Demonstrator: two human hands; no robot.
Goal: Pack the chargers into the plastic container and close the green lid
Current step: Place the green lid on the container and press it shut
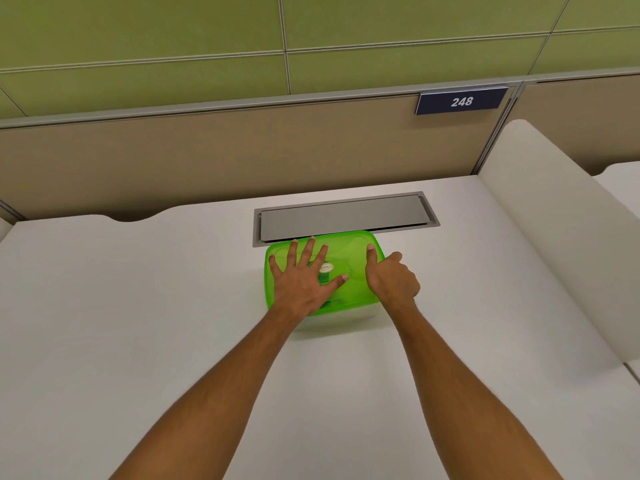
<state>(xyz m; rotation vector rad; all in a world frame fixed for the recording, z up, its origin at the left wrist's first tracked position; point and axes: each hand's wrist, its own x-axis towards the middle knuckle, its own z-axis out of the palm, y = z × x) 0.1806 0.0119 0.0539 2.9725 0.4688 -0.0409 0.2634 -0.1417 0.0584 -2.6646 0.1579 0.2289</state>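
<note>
The plastic container (332,318) stands on the white desk with its translucent green lid (349,251) lying on top. A small round label sits at the lid's middle. My left hand (301,278) lies flat on the lid's left half with the fingers spread. My right hand (391,277) grips the lid's right edge, thumb on top and fingers curled down over the side. Dark shapes show dimly through the lid; I cannot tell whether they are chargers.
A grey metal cable hatch (343,214) is set into the white desk (138,306) just behind the container. A tan partition with a blue "248" sign (462,100) stands at the back. A white divider (547,220) borders the desk's right side.
</note>
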